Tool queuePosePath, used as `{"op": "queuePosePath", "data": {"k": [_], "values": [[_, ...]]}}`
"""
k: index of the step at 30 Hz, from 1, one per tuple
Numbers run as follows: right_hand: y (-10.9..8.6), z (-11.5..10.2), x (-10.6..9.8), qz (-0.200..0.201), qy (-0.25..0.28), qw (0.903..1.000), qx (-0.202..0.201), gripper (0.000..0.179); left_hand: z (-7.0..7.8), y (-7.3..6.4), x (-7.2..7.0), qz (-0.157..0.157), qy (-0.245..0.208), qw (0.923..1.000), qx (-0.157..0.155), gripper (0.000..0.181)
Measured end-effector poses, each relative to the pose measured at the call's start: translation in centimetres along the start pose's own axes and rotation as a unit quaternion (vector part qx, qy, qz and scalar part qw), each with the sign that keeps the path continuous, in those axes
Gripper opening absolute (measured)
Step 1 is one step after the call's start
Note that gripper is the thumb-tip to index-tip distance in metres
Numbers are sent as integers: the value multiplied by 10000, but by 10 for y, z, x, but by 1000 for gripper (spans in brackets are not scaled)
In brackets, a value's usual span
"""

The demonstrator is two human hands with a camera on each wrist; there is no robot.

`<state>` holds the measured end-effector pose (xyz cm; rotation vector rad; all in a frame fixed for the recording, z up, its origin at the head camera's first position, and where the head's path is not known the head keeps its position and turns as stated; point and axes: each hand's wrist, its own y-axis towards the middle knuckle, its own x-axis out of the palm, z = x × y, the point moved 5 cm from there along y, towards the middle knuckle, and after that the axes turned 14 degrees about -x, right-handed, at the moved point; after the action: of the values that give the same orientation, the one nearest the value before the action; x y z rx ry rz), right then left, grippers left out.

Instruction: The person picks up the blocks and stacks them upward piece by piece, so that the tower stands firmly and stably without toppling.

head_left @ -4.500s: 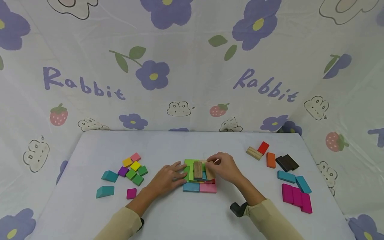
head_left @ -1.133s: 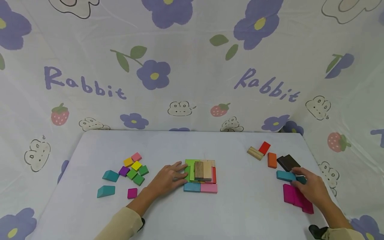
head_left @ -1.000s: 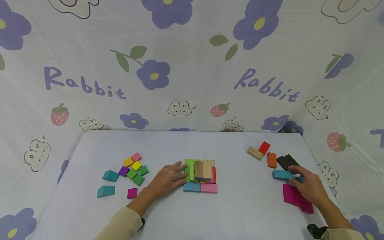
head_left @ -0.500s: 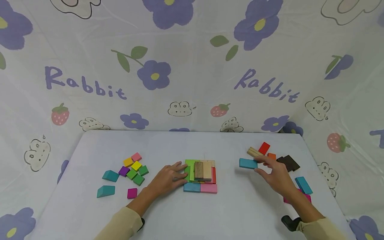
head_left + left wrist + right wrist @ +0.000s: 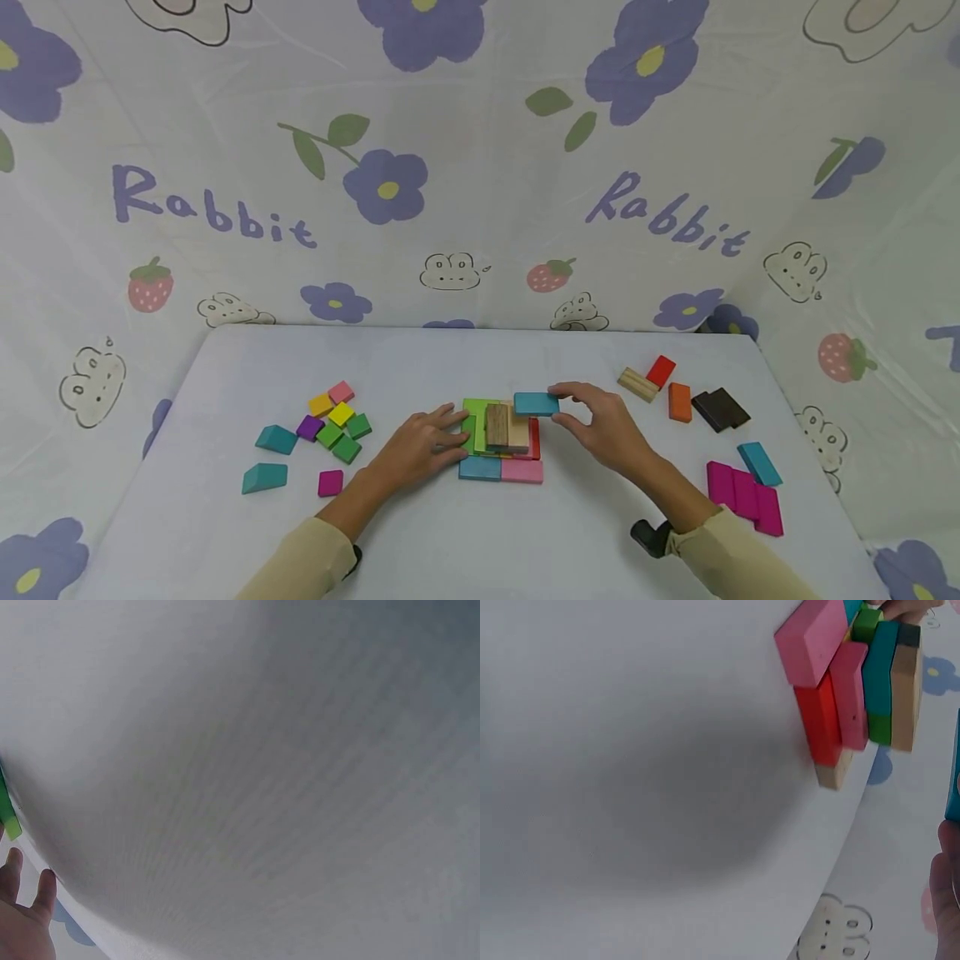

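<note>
In the head view my right hand (image 5: 603, 425) pinches one end of a flat blue block (image 5: 536, 404). The block is over the back right of a layered stack of coloured blocks; in the right wrist view a gap shows between it and the stack. Topmost on the stack lie a brown wooden block (image 5: 497, 427) and a pale wooden block (image 5: 518, 433), side by side. Lower layers show green (image 5: 468, 425), red (image 5: 535, 437), pink (image 5: 522, 472) and blue (image 5: 479, 468) blocks. My left hand (image 5: 420, 450) rests with extended fingers against the stack's left side.
Small cubes (image 5: 330, 434) in several colours and two teal wedge blocks (image 5: 265, 477) lie on the left. To the right are magenta blocks (image 5: 744, 497), another blue block (image 5: 760, 463), dark blocks (image 5: 720, 408), an orange block (image 5: 679, 402), a red block (image 5: 661, 372) and wooden pieces (image 5: 637, 384).
My right hand let go of the pale block on the stack, picked up a blue block at the right and carried it left over the stack. The left hand has stayed in place.
</note>
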<state>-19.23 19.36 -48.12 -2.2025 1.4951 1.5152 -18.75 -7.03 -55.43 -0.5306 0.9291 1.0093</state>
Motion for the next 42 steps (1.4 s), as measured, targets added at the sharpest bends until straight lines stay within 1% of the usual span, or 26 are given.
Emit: {"op": "queuePosePath", "data": {"k": [5, 10, 16, 23, 31, 35, 39, 42], "values": [[9, -7, 14, -15, 141, 9998, -110, 44, 0, 0, 0, 4, 11, 10000, 22, 36], [13, -9, 23, -37, 170, 9998, -75, 42, 1, -1, 0, 58, -11, 10000, 58, 36], [13, -8, 32, -138, 238, 9996, 116, 41, 2, -1, -1, 8, -52, 10000, 0, 36], [10, -5, 40, -278, 186, 9988, 369, 42, 0, 0, 2, -75, -106, 9998, -116, 38], [12, -7, 40, -266, 256, 9988, 328, 42, -1, 1, 1, -79, -45, 9999, -121, 38], [12, -6, 39, -328, 282, 9988, 249, 46, -2, 1, 1, -58, -1, 9999, -105, 38], [12, -6, 30, -241, 331, 9991, 101, 52, -3, 1, 1, 0, -54, 10000, -60, 37], [9, -3, 18, -89, 241, 9997, 63, 53, -4, 2, 2, 16, -113, 9999, -40, 37]]}}
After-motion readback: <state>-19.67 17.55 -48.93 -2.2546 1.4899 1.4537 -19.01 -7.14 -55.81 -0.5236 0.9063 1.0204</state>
